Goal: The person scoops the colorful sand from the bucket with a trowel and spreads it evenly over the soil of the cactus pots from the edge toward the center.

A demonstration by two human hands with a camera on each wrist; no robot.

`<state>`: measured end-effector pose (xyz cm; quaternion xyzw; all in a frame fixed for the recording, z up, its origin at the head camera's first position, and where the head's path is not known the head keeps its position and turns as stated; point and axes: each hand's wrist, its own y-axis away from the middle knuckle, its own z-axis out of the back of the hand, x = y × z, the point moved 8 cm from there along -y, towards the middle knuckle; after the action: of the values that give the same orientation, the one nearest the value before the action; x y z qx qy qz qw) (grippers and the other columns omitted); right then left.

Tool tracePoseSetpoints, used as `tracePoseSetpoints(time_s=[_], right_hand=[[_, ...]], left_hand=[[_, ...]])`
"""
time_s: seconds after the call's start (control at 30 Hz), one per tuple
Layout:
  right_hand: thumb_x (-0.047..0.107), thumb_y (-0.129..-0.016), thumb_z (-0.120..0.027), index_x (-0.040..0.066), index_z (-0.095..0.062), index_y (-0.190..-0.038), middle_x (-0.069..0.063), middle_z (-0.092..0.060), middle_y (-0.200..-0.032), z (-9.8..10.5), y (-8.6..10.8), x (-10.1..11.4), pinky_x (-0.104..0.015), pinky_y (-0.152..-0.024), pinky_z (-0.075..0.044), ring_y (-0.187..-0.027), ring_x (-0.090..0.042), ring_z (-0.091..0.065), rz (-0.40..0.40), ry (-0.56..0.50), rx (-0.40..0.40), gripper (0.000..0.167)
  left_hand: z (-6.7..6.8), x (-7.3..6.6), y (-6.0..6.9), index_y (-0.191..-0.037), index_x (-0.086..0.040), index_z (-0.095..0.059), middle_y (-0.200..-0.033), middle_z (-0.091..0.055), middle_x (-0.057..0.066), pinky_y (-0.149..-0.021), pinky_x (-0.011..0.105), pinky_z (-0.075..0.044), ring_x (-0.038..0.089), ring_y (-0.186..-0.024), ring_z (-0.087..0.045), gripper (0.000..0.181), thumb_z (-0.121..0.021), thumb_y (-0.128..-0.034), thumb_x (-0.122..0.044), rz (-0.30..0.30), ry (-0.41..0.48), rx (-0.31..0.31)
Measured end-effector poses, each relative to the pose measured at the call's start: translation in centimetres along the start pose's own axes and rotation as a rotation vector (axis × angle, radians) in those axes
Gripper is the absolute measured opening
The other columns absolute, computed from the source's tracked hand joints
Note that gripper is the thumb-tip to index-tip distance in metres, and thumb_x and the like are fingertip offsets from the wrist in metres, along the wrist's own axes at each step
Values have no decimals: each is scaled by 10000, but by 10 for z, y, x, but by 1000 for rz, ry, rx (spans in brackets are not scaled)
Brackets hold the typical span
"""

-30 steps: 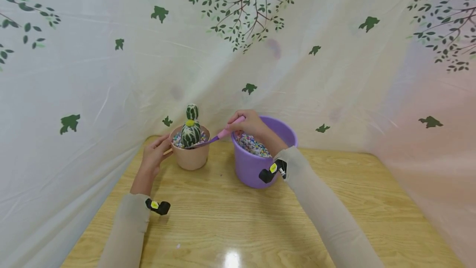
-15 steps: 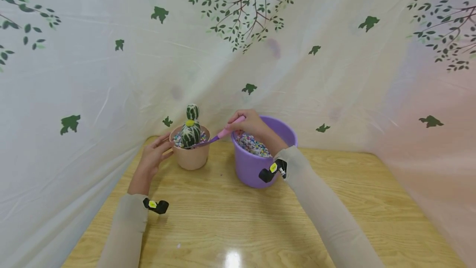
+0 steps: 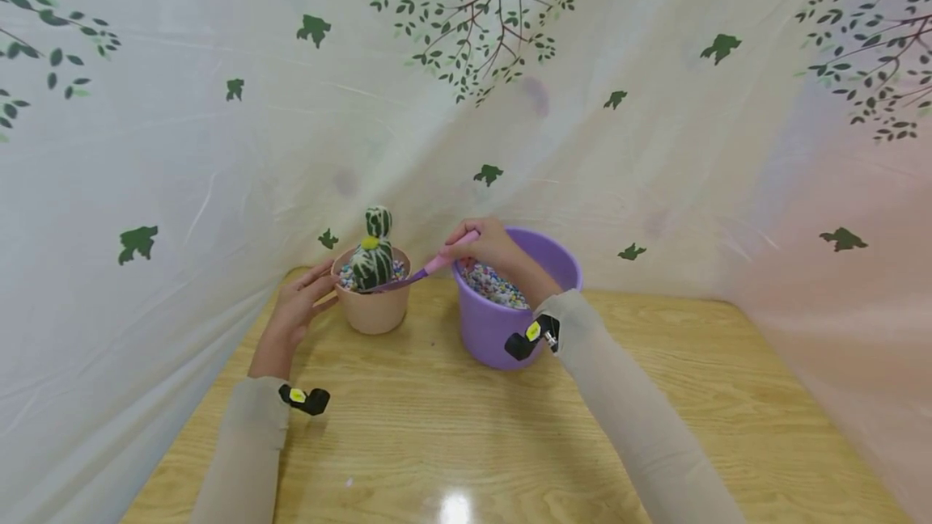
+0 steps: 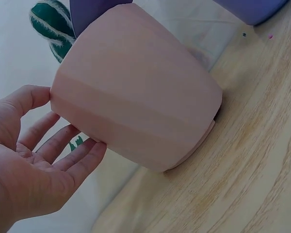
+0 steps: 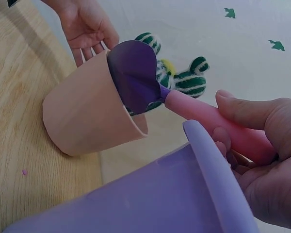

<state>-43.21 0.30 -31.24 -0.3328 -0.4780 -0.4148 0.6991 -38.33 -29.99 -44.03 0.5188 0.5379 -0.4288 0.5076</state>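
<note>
A pink-beige pot (image 3: 373, 314) stands at the table's back left, holding a green-and-white cactus (image 3: 374, 265) with a yellow flower, set among colored beads. My left hand (image 3: 297, 307) touches the pot's left side; in the left wrist view its fingers are extended, fingertips (image 4: 99, 145) against the wall. My right hand (image 3: 486, 245) grips the pink handle (image 5: 203, 112) of a small shovel. The shovel's purple blade (image 5: 135, 73) lies over the pot's right rim, beside the cactus base. In the right wrist view the cactus is partly hidden behind the blade.
A purple bucket (image 3: 491, 338) with many colored beads (image 3: 497, 285) stands right of the pot, below my right forearm. The wooden table (image 3: 408, 435) carries a few stray beads. Pale cloth (image 3: 437, 128) with leaf prints hangs behind and at the sides.
The cactus has tilted, its base shifting slightly left. The shovel's blade has moved slightly left and down at the pot's rim. My left hand shifted slightly left but stays at the pot.
</note>
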Motion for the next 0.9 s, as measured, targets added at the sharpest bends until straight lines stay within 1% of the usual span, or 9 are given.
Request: tracePoseSetpoints(time_s=[0.13,0.3,0.4,0.57,0.7,0.9], right_hand=[[52,-852,-808,-24,-707,-1001,-17,-683,-711,-1,0,0,-283,-587,-505,-586,-127,-571,-1,-5,3,195],[63,-851,-814,-17,-708,-990,-22,-679,-705,-1,0,-1,-299,-600,-510,-587,-130,-578,-7,-9,-4,193],[64,-850,-813,-13,-708,-985,-26,-673,-699,-2,-1,-1,-306,-603,-513,-586,-131,-579,-4,-10,-4,187],[42,-849,-803,-20,-706,-979,-24,-671,-689,-4,0,0,-291,-591,-515,-589,-136,-587,3,-13,-2,173],[16,-845,-798,-34,-705,-979,-22,-677,-692,-5,2,1,-269,-583,-530,-601,-143,-604,11,-17,2,171],[9,-848,-795,-26,-700,-977,-14,-686,-704,-3,4,2,-329,-651,-540,-638,-160,-614,29,-6,13,164]], left_hand=[[1,2,-2,-1599,-131,-341,-1609,-371,46,-1125,323,-482,36,-1170,-559,614,-585,-1048,-253,13,7,2],[3,4,-7,-1600,-156,-339,-1642,-348,37,-1203,423,-391,110,-1292,-510,593,-559,-1056,-239,35,22,-4],[3,4,-9,-1597,-165,-345,-1640,-358,34,-1214,439,-373,129,-1330,-494,591,-563,-1053,-239,47,34,-14],[1,4,-7,-1596,-174,-350,-1630,-372,46,-1215,443,-370,146,-1358,-482,593,-570,-1051,-257,51,28,-21],[1,3,-6,-1595,-171,-354,-1628,-372,63,-1210,432,-379,133,-1340,-498,606,-585,-1045,-279,47,26,-21],[1,4,-5,-1594,-173,-356,-1597,-403,36,-1153,334,-454,96,-1296,-516,626,-608,-1034,-294,51,35,-20]])
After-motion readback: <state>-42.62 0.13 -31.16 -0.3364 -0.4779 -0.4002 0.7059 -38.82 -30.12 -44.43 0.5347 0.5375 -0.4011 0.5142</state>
